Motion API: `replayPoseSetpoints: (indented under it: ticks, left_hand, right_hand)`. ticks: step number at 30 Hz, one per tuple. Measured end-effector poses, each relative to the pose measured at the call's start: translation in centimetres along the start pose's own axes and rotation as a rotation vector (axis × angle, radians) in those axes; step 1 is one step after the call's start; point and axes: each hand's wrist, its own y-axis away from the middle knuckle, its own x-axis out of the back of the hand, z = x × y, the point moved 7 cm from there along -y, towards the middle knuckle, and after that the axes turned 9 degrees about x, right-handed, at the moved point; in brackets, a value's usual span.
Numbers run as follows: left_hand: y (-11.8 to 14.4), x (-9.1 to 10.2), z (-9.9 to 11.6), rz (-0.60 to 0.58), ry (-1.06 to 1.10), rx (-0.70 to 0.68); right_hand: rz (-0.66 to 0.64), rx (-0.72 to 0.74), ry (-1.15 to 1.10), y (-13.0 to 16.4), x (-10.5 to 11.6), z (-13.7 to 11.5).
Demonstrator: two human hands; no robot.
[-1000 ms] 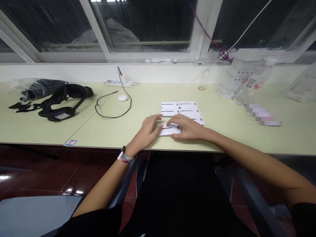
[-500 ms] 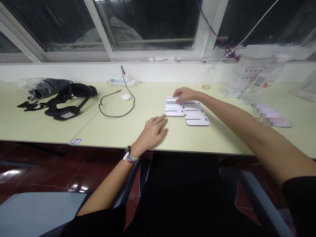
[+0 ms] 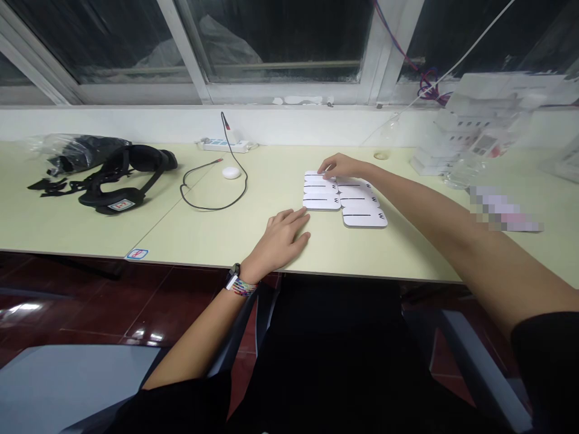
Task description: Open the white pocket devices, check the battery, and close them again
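Note:
Several white cards with rounded corners lie in two columns on the table, each with a black line and a small zigzag letter at its right end. My right hand (image 3: 341, 166) reaches over the far end of the left column, with thumb and fingers bent onto the farthest white card (image 3: 310, 174), partly covering it. Nearer me in that column is another card (image 3: 320, 201). The right column's nearest card (image 3: 364, 217) sits lower than the left column's. My left hand (image 3: 283, 239) rests palm down with fingers apart, its fingertips by the left column's near corner.
A black head-worn device (image 3: 129, 181) and a plastic bag (image 3: 76, 150) lie at the left. A black cable (image 3: 212, 208) curls around a white rounded object (image 3: 231, 173), near a power strip (image 3: 224, 145). White boxes (image 3: 456, 132) and a clear bottle (image 3: 465, 172) stand at the right.
The farthest card, which overlapped the one below it, now lies lined up at the top of the left column. My right hand stays on it; my left hand keeps its place.

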Motion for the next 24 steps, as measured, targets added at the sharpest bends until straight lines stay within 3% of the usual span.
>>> replayPoseSetpoints:
  ticks: [11, 24]
  left_hand:
    - [0.1, 0.2, -0.4, 0.034, 0.013, 0.01]
    - [0.2, 0.9, 0.0, 0.024, 0.158, -0.004]
  right_hand:
    - [-0.042, -0.035, -0.005, 0.8, -0.4, -1.1]
    - [-0.102, 0.063, 0.018, 2.4, -1.3, -2.9]
